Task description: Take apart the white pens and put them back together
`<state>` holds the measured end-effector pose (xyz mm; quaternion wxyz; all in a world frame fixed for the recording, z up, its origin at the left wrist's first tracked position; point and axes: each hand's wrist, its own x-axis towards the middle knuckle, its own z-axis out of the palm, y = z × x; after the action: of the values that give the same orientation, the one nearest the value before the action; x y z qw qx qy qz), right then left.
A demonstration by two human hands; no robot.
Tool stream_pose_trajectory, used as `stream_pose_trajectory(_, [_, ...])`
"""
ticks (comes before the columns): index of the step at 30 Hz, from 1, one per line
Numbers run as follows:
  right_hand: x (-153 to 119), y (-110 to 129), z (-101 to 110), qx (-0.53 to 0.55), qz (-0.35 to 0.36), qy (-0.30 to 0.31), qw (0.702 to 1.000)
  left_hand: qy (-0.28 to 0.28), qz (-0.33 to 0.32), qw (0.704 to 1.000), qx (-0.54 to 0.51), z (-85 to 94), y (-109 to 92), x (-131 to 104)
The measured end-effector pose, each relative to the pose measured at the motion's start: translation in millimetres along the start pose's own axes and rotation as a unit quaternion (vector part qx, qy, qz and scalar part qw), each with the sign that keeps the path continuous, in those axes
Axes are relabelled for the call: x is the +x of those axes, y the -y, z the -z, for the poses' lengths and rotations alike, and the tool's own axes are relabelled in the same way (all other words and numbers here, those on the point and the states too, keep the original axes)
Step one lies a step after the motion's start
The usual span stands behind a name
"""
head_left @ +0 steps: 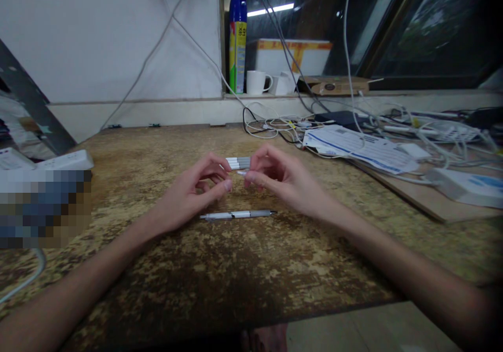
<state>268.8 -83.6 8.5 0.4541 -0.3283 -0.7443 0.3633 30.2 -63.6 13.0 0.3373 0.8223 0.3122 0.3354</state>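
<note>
Two bare forearms [104,268] slant inward over a worn brown wooden tabletop [239,273]. Left hand [192,189]: curled, thumb and fingers parted; right hand [293,182]: pinching a small slender white piece [241,173] beyond a slim white-and-grey pen [243,214].

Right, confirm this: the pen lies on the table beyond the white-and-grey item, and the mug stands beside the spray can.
No: the head view shows the pen on the near side of the white-and-grey item. The rest is right.
</note>
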Motion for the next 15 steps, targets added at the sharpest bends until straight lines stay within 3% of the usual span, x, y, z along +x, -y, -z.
stream_pose_trajectory(4, [-3.0,1.7,-3.7,-0.069,-0.001,0.040,0.997,0.008,-0.021,1.000,-0.004,-2.2,-3.8,-0.8])
stream_pose_trajectory(10, [-5.2,5.3,-7.2,-0.044,0.005,0.090,0.995,0.049,-0.014,0.997,0.057,-1.9,-3.8,-0.1])
stream_pose_trajectory(15, [-4.6,4.6,-5.2,-0.085,-0.025,0.080,0.993,0.042,-0.009,0.995,0.092,3.0,-3.4,1.4])
